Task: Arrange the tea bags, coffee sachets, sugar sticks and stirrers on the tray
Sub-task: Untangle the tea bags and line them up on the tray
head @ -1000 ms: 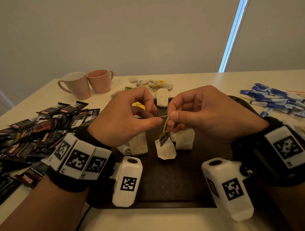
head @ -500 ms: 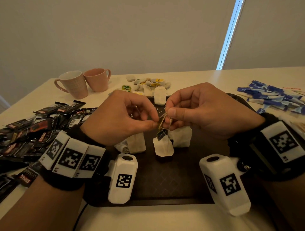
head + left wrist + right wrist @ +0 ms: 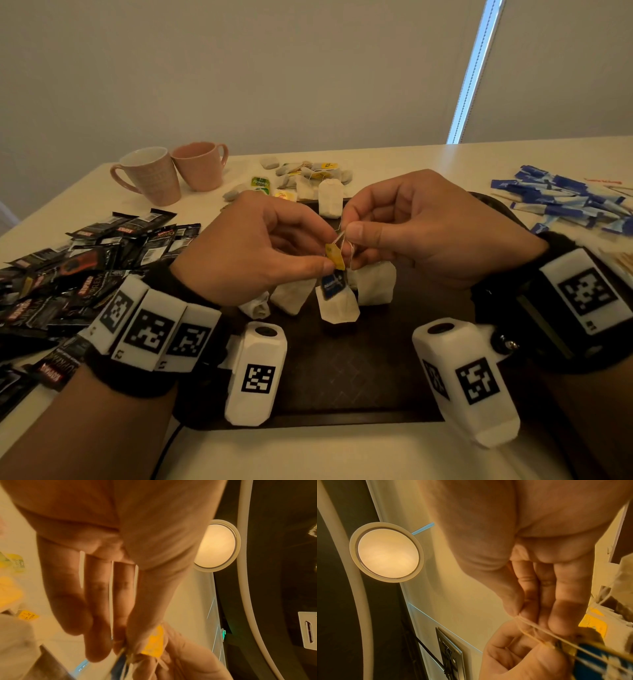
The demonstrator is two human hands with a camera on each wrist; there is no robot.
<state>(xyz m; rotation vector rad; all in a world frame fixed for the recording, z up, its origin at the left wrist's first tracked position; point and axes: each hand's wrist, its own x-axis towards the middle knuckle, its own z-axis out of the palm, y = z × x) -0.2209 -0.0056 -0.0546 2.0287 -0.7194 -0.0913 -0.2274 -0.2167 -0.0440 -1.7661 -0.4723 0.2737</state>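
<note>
Both hands meet above the dark tray [image 3: 346, 373]. My left hand [image 3: 260, 253] pinches a yellow tag [image 3: 335, 256] between thumb and forefinger; the same tag [image 3: 154, 642] shows in the left wrist view. My right hand [image 3: 421, 229] pinches tangled tea bag strings [image 3: 340, 236], seen as thin threads [image 3: 539, 627] in the right wrist view. A blue tag [image 3: 333, 286] and a white tea bag [image 3: 337, 305] dangle below the hands. More white tea bags [image 3: 375, 284] lie on the tray beneath.
Black coffee sachets [image 3: 78, 270] are heaped at the left. Two pink mugs [image 3: 171, 174] stand at the back left. Loose tea bags [image 3: 308, 174] lie behind the tray. Blue sugar sticks [image 3: 565, 202] and wooden stirrers [image 3: 620, 260] lie at the right.
The yellow tag has turned out from between my fingertips, and the blue tag with its tea bag hangs lower over the tray. Both hands stay close together.
</note>
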